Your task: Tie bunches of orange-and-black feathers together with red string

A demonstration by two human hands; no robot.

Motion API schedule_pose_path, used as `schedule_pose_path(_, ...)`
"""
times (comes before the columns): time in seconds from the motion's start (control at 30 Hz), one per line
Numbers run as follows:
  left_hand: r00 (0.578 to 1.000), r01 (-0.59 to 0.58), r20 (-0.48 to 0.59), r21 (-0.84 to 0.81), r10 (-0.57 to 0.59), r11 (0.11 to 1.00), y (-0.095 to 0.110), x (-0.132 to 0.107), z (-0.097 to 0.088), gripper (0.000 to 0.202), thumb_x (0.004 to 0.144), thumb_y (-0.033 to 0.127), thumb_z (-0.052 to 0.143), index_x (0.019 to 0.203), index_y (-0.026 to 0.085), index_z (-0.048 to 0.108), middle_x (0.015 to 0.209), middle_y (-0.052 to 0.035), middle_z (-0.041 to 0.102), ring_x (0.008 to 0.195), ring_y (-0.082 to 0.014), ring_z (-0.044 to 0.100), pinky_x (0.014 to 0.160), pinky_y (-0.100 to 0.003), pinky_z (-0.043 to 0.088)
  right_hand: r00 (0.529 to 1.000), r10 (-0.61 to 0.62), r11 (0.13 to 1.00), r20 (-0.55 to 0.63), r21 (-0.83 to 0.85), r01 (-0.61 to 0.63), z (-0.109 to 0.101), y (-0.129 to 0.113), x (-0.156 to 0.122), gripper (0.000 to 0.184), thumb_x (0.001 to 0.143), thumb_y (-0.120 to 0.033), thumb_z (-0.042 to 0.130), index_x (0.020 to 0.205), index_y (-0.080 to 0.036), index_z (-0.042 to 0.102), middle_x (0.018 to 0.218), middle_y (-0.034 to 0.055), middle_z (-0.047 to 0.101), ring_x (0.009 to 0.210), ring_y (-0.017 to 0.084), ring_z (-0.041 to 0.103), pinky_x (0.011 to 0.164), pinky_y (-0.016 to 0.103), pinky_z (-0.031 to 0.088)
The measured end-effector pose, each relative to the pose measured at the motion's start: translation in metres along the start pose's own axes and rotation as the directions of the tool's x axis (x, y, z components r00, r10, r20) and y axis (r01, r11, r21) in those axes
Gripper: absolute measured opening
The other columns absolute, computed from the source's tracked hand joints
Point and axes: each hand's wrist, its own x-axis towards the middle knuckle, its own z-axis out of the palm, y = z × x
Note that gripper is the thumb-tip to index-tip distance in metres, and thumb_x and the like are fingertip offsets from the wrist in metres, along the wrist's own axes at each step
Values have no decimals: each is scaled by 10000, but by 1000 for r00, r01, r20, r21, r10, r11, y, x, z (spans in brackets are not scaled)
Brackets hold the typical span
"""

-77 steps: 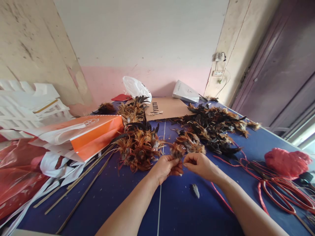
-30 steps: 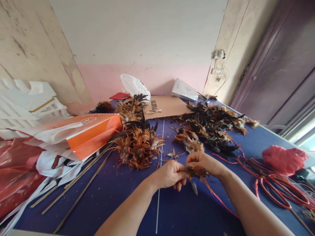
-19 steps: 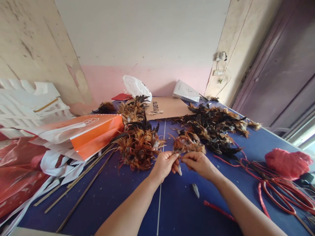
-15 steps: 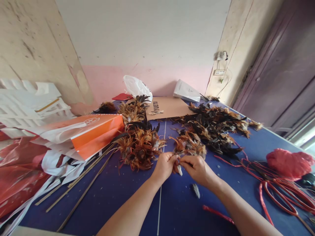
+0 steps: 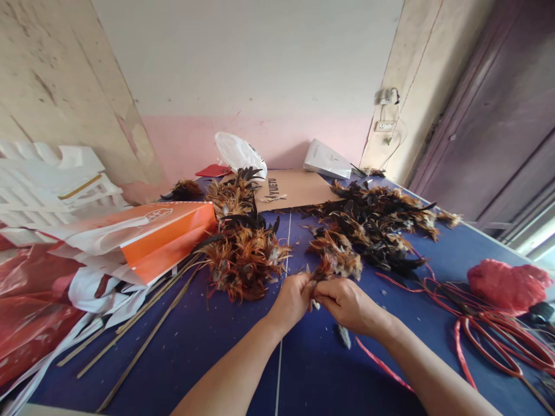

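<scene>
My left hand (image 5: 293, 297) and my right hand (image 5: 346, 302) meet over the blue table (image 5: 208, 352), both pinched on a small bunch of brown feathers (image 5: 321, 269) that sticks up between them. A red cord (image 5: 381, 365) runs from under my right hand along my forearm. One loose grey feather (image 5: 344, 336) lies on the table just below my right wrist. A heap of orange-brown feathers (image 5: 243, 254) lies to the left of my hands, and a darker heap (image 5: 373, 228) lies beyond them to the right.
An orange paper bag (image 5: 143, 234) and red plastic (image 5: 30, 312) fill the left side, with thin wooden sticks (image 5: 143, 323) beside them. Coils of red cord (image 5: 489, 335) and a red net ball (image 5: 505, 286) lie at the right. Cardboard (image 5: 295, 188) rests at the back.
A second ago my hands held the bunch nearer me; they moved out toward the heaps and have come slightly back, still pinching the feathers. The red cord trails under my right forearm again.
</scene>
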Motion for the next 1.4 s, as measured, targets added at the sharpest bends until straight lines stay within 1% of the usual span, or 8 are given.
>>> schedule_pose_path(0.2, 1000, 28, -6, 63, -27, 998, -7, 2, 5, 307, 803, 270, 369, 519, 172, 436, 416, 34, 430, 414, -90, 416, 455, -199, 305, 1000, 4, 990, 25, -139, -1, 6, 0, 0, 211, 788, -120, 422, 690, -182, 598, 632, 1, 605, 585, 104, 526, 559, 198, 332)
schedule_pose_path(0.33, 974, -30, 227, 182, -12, 983, 3, -2, 4, 265, 714, 182, 467, 451, 174, 435, 426, 32, 411, 431, -92, 398, 467, -216, 292, 1000, 19, 962, -6, -272, -20, -1, 7, -3, 220, 797, -168, 425, 653, -175, 592, 628, 29, 598, 605, 122, 520, 565, 217, 336)
schedule_pose_path(0.47, 910, 112, 410, -91, -65, 989, 17, -7, -3, 281, 784, 337, 439, 583, 168, 539, 490, 29, 466, 381, -74, 413, 431, -211, 317, 993, 114, 993, -15, 47, -113, -20, 24, -7, 208, 795, -245, 459, 673, -167, 609, 659, 28, 600, 615, 118, 520, 581, 216, 378)
schedule_pose_path(0.6, 961, 186, 266, -404, -79, 896, 19, -2, -7, 306, 771, 427, 469, 674, 145, 539, 529, 35, 462, 358, -48, 392, 367, -186, 271, 982, 182, 886, 38, 428, -181, -19, 34, -5, 278, 815, -350, 441, 767, -143, 621, 661, 22, 598, 533, 103, 494, 498, 212, 383)
schedule_pose_path(0.87, 959, 229, -51, -440, -279, 868, 3, 9, 5, 327, 752, 415, 486, 561, 149, 477, 358, 54, 429, 298, -53, 356, 335, -180, 254, 963, 141, 987, -229, 108, -119, 7, 20, 5, 237, 819, -244, 449, 663, -161, 607, 640, 20, 577, 616, 120, 511, 602, 228, 398)
schedule_pose_path(1.07, 927, 303, -72, -430, -367, 850, 0, 8, 6, 299, 767, 310, 466, 512, 154, 466, 328, 43, 439, 279, -58, 353, 331, -185, 252, 970, 63, 986, -233, -136, -97, 14, 8, 2, 258, 852, -211, 385, 723, -183, 606, 723, 34, 549, 667, 119, 517, 615, 217, 387)
schedule_pose_path(1.23, 924, 347, -27, -357, -381, 867, 0, 7, 6, 312, 766, 299, 468, 488, 158, 454, 312, 47, 425, 276, -59, 356, 332, -185, 251, 971, 1, 999, -238, -44, -12, 17, 8, 1, 241, 855, -173, 360, 726, -165, 563, 1038, 84, 524, 840, 129, 541, 746, 242, 411)
schedule_pose_path(1.4, 918, 386, 31, -302, -396, 872, -4, 6, 7, 318, 758, 303, 481, 478, 153, 469, 319, 40, 436, 279, -63, 374, 329, -189, 257, 980, -36, 998, -195, 43, 45, 13, 12, 3, 204, 838, -134, 375, 694, -168, 516, 957, 69, 582, 859, 134, 551, 753, 247, 420)
